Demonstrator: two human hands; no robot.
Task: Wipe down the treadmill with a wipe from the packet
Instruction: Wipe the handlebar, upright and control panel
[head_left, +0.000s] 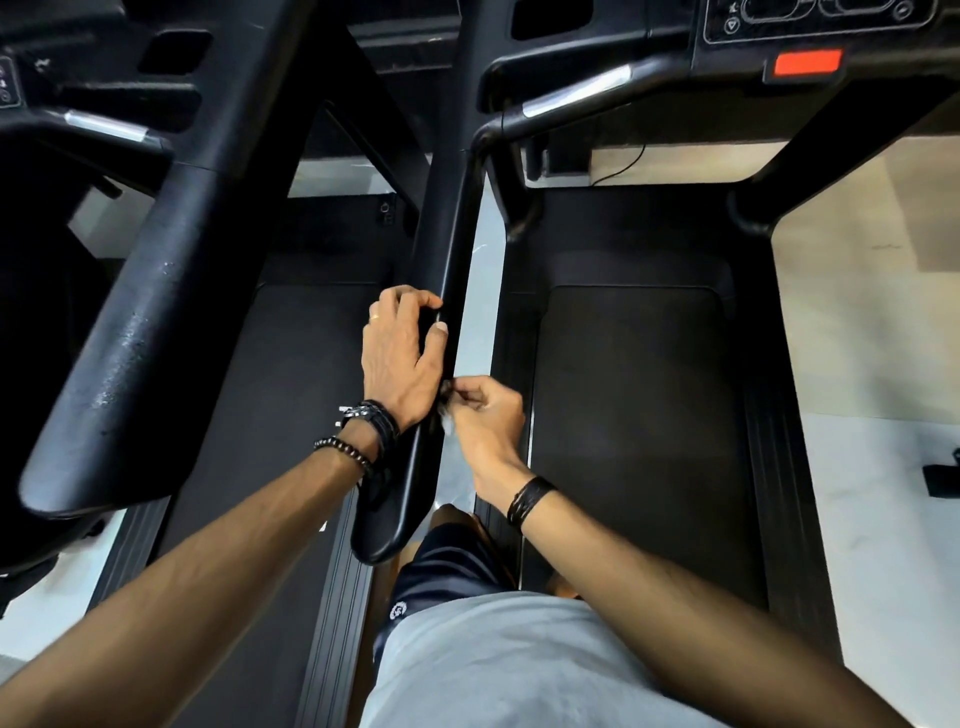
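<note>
I stand between two treadmills. The middle black handrail (447, 244) runs from the console down to my waist. My left hand (400, 353) lies on top of this rail. Its fingers and thumb curl round what looks like a dark packet (435, 316), hard to tell apart from the black rail. My right hand (485, 415) is just right of the rail, below the left hand's heel. Its fingertips pinch a small whitish wipe (447, 422) that sticks out there. Most of the wipe is hidden by the hands.
The right treadmill has its belt (634, 415), a console with a red tab (808, 62) and a chrome grip (576, 93). The left treadmill's thick scuffed handrail (135, 332) crosses the left side, above its belt (280, 395). A pale floor (872, 467) lies at the right.
</note>
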